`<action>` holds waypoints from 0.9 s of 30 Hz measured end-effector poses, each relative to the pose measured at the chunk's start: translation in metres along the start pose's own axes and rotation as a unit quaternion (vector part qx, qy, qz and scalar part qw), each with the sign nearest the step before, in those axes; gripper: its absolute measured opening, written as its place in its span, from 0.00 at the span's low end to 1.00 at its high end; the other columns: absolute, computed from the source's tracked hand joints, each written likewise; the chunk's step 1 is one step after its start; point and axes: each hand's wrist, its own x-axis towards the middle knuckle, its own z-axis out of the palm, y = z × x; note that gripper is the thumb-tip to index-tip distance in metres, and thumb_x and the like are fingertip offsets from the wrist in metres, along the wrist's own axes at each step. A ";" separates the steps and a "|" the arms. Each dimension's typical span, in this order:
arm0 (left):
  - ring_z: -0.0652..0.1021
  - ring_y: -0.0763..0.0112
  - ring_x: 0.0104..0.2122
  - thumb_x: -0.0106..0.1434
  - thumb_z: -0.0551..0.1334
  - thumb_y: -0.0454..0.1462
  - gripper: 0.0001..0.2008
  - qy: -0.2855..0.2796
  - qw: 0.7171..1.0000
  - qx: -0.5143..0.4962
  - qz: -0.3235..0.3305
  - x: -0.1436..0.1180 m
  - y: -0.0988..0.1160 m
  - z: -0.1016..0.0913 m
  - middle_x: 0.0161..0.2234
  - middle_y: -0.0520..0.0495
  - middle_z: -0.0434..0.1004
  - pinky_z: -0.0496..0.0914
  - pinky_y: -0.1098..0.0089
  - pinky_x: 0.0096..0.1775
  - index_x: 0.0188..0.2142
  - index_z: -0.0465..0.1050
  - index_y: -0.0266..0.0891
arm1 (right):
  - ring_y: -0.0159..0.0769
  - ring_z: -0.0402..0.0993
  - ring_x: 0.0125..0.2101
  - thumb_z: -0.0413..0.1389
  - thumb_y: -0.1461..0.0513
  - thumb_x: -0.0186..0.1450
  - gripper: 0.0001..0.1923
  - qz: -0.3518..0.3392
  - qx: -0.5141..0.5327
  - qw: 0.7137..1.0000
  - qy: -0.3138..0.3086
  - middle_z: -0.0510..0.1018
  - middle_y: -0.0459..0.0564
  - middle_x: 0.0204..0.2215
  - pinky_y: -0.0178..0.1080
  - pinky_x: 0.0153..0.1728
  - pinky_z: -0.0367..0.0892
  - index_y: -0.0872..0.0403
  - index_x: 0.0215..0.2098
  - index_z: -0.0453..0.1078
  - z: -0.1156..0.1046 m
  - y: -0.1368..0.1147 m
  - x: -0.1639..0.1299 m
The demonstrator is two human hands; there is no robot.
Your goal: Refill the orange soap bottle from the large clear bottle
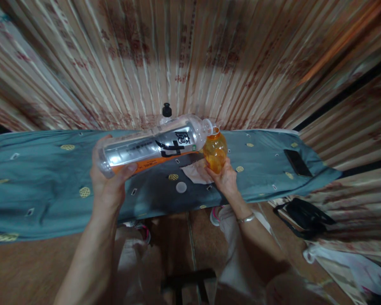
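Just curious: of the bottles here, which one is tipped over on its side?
The large clear bottle in the left hand; the small orange bottle in the right hand stays upright.

Single head-worn view, looking forward and down, close over the cloth-covered table [34,186]

Wall: we see striped, patterned curtains [190,55] at 12 o'clock.
Floor: brown floor [25,267] at 7 o'clock.
Worktop: teal cloth [34,178] covers it.
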 end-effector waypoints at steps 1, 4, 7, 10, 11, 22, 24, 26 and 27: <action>0.76 0.65 0.43 0.26 0.82 0.44 0.46 0.002 1.000 -0.002 -0.002 0.000 0.000 0.000 0.44 0.49 0.78 0.70 0.65 0.50 0.49 0.77 0.44 | 0.54 0.81 0.41 0.61 0.43 0.61 0.38 0.000 0.000 1.000 -0.001 0.81 0.65 0.42 0.50 0.40 0.75 0.60 0.57 0.61 0.000 0.000 0.000; 0.76 0.65 0.43 0.27 0.82 0.45 0.45 0.002 1.000 -0.001 -0.002 0.000 -0.001 0.000 0.44 0.48 0.77 0.70 0.66 0.50 0.49 0.77 0.43 | 0.53 0.81 0.40 0.61 0.42 0.61 0.37 -0.005 0.001 1.000 0.004 0.82 0.63 0.42 0.49 0.39 0.75 0.59 0.57 0.62 0.000 0.001 0.000; 0.76 0.64 0.44 0.29 0.82 0.47 0.44 -0.006 1.000 0.013 0.008 0.000 -0.002 -0.002 0.45 0.47 0.77 0.69 0.65 0.52 0.48 0.77 0.42 | 0.52 0.81 0.39 0.60 0.41 0.62 0.36 -0.015 0.002 1.000 0.012 0.82 0.62 0.41 0.49 0.39 0.75 0.57 0.56 0.62 0.002 0.003 0.000; 0.76 0.62 0.45 0.30 0.81 0.49 0.43 -0.011 0.999 0.033 0.021 0.000 -0.003 -0.003 0.46 0.47 0.76 0.70 0.63 0.51 0.48 0.76 0.43 | 0.52 0.81 0.40 0.60 0.42 0.62 0.36 -0.019 -0.001 1.000 0.016 0.82 0.63 0.42 0.49 0.39 0.75 0.58 0.56 0.62 0.002 0.003 -0.001; 0.76 0.62 0.45 0.30 0.81 0.49 0.43 -0.010 0.999 0.033 0.021 0.001 -0.003 -0.003 0.46 0.47 0.76 0.70 0.63 0.51 0.48 0.76 0.44 | 0.52 0.81 0.40 0.61 0.42 0.62 0.36 -0.019 -0.001 1.000 0.016 0.82 0.63 0.42 0.49 0.39 0.75 0.59 0.56 0.62 0.002 0.003 -0.001; 0.76 0.63 0.44 0.27 0.82 0.47 0.43 -0.001 1.000 0.012 0.007 0.000 -0.001 -0.002 0.45 0.48 0.78 0.70 0.64 0.52 0.47 0.78 0.44 | 0.53 0.81 0.41 0.61 0.42 0.62 0.37 -0.019 -0.009 1.000 0.013 0.81 0.63 0.42 0.49 0.40 0.75 0.58 0.57 0.61 0.002 0.003 0.000; 0.76 0.63 0.44 0.27 0.82 0.47 0.44 0.001 1.000 0.014 0.008 0.000 -0.001 -0.002 0.45 0.48 0.78 0.70 0.62 0.52 0.48 0.78 0.44 | 0.53 0.81 0.41 0.60 0.42 0.62 0.36 -0.023 -0.007 1.000 0.015 0.81 0.63 0.42 0.49 0.39 0.76 0.58 0.57 0.61 0.002 0.004 0.000; 0.76 0.63 0.43 0.27 0.82 0.46 0.45 -0.001 1.000 0.012 0.007 0.000 -0.001 -0.002 0.44 0.49 0.78 0.70 0.62 0.52 0.49 0.78 0.45 | 0.53 0.81 0.41 0.60 0.42 0.62 0.36 -0.023 -0.003 1.000 0.015 0.81 0.63 0.42 0.49 0.39 0.75 0.58 0.57 0.61 0.002 0.003 -0.001; 0.76 0.63 0.43 0.28 0.82 0.46 0.45 -0.002 1.000 0.010 0.006 0.000 -0.002 -0.003 0.44 0.49 0.78 0.70 0.62 0.52 0.50 0.77 0.45 | 0.53 0.81 0.41 0.60 0.42 0.62 0.36 -0.023 -0.002 1.000 0.015 0.81 0.63 0.42 0.49 0.39 0.75 0.58 0.57 0.61 0.002 0.003 -0.001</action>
